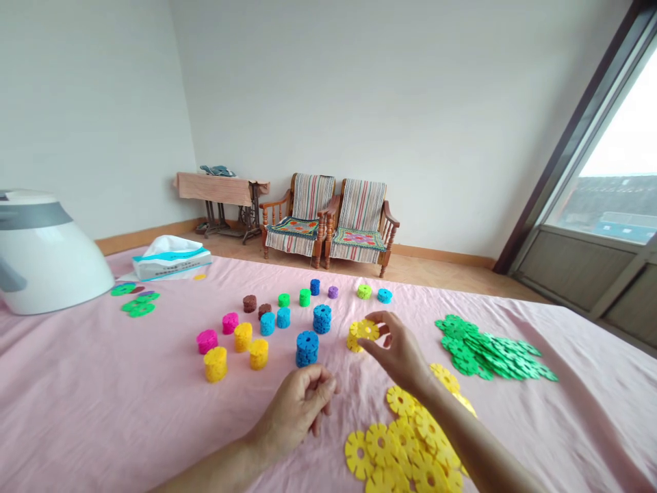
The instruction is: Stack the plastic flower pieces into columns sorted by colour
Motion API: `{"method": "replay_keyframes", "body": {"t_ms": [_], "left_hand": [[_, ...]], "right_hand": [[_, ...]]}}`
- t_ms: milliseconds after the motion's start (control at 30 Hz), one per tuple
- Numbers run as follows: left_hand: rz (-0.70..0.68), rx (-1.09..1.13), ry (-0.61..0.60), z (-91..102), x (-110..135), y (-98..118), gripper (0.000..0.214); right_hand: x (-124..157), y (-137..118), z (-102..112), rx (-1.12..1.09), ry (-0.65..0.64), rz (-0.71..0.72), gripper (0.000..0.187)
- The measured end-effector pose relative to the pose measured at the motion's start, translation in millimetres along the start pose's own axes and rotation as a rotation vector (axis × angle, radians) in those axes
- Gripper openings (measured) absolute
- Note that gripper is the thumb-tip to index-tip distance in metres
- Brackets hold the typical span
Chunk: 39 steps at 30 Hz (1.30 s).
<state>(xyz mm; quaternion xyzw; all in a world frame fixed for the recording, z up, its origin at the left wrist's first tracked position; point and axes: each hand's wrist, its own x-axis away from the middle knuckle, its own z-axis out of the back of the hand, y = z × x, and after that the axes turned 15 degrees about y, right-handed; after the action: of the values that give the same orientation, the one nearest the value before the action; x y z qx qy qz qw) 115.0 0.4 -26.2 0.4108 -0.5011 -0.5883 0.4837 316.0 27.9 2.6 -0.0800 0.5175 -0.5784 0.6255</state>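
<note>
My right hand (397, 346) pinches a yellow notched plastic disc (368, 330) between thumb and fingers, at the top of a short yellow stack (353, 340). Whether the disc rests on that stack I cannot tell. My left hand (306, 399) is curled above the cloth, just in front of a tall blue stack (306, 349); what its fingers hold, if anything, is hidden. Beneath my right forearm spreads a loose heap of yellow snowflake-shaped discs (405, 441). Another blue stack (321, 319) stands farther back.
Yellow (215, 364), pink (207, 341), brown (249, 303) and green (304, 297) stacks stand on the pink cloth (128, 404). A green disc pile (487, 349) lies right. At left are a white kettle-like jug (51, 253) and a tissue pack (172, 260). Two chairs (359, 219) stand beyond.
</note>
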Motion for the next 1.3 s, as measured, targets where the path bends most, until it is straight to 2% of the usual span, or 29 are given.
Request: {"method": "replay_keyframes", "body": {"t_ms": [100, 233, 400, 800, 900, 967, 1067, 1167, 1300], "left_hand": [[-0.003, -0.011, -0.035, 0.7, 0, -2, 0.044], [-0.010, -0.026, -0.050, 1.0, -1, -4, 0.043], [0.000, -0.030, -0.049, 0.7, 0, -3, 0.042], [0.000, -0.030, -0.048, 0.0, 2, 1, 0.032], [0.003, -0.030, -0.041, -0.1, 2, 2, 0.032], [0.002, -0.025, -0.037, 0.0, 3, 3, 0.033], [-0.005, -0.024, -0.037, 0.0, 3, 3, 0.033], [-0.021, -0.038, -0.042, -0.2, 2, 2, 0.033], [-0.033, -0.035, -0.042, -0.5, 1, -1, 0.032]], "right_hand": [[-16, 20, -6, 0.017, 0.005, -0.063, 0.029], [-19, 33, -18, 0.028, -0.038, -0.085, 0.032], [-20, 37, -26, 0.025, -0.070, -0.076, 0.033], [-21, 33, -25, 0.033, -0.078, -0.047, 0.035], [-24, 33, -16, 0.043, -0.046, -0.049, 0.035], [-26, 34, -3, 0.094, -0.044, -0.058, 0.027], [-25, 38, 21, 0.258, -0.190, -0.050, 0.018], [-18, 44, 40, 0.439, -0.381, -0.009, 0.027], [-10, 55, 46, 0.553, -0.447, -0.012, 0.031]]}}
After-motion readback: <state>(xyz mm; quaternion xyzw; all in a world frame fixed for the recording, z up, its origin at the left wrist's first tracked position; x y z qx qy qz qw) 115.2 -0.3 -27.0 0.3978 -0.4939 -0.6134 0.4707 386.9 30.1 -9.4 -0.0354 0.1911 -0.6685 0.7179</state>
